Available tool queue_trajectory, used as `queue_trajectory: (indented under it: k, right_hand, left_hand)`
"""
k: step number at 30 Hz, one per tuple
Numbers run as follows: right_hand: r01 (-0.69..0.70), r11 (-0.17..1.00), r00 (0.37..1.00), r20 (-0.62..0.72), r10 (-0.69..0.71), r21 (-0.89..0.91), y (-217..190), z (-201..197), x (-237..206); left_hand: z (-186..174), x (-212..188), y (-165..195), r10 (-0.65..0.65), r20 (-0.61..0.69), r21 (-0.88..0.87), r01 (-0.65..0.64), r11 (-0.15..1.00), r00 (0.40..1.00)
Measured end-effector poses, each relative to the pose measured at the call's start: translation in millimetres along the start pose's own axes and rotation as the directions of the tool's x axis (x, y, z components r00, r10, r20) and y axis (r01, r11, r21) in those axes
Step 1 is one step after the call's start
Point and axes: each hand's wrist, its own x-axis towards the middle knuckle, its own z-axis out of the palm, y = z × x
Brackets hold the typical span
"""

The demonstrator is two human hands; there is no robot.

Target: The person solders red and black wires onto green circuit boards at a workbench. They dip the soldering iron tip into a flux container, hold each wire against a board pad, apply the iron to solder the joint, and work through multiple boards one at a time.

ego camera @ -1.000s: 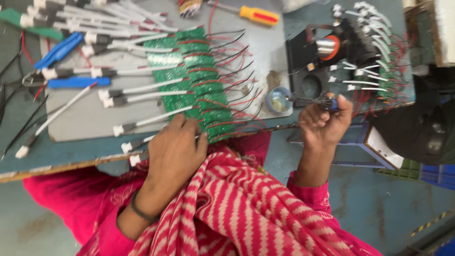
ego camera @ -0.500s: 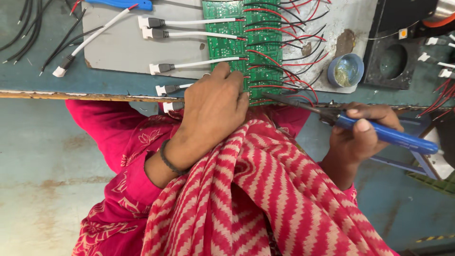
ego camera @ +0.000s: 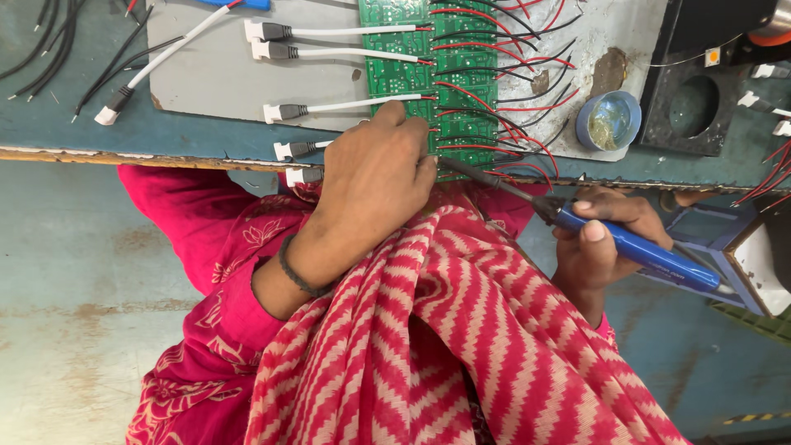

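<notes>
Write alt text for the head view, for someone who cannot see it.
The left hand presses on a green circuit board at the bench edge, while the right hand holds a blue soldering iron with its tip at the board's near edge. Red and black wires run off the board, beside a small round tin.

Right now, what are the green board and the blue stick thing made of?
The green circuit board looks like stiff, glossy laminate: flat, with pale printed markings and red and black wires joined on. The soldering iron in the right hand seems to have a smooth blue plastic handle and a dark, probably metal, shaft.
</notes>
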Motion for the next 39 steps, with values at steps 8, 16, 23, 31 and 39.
queue_trajectory:
  k: [8,16,23,31,39]
  right_hand:
    - [0.026,0.998,1.0,0.011,-0.025,-0.055,-7,9,2]
    - [0.266,0.936,0.936,0.295,-0.193,-0.231,-28,15,13]
    - [0.217,0.964,0.976,0.013,-0.217,-0.157,-13,11,1]
    - [0.183,0.964,0.982,-0.004,-0.187,-0.194,-1,1,-6]
    - [0.148,0.972,0.985,0.111,-0.129,-0.184,-9,11,7]
  left_hand:
    - [0,2,1,-0.007,0.029,0.014,0.007,1.0,1.0]
    - [0,2,1,-0.002,0.025,0.033,0.001,0.999,1.0]
    - [2,4,-1,-0.005,0.022,0.038,0.004,0.999,1.0]
    - [4,5,-3,0.004,0.018,0.039,-0.005,0.999,1.0]
    - [5,5,-3,0.024,0.01,0.052,-0.025,0.998,1.0]
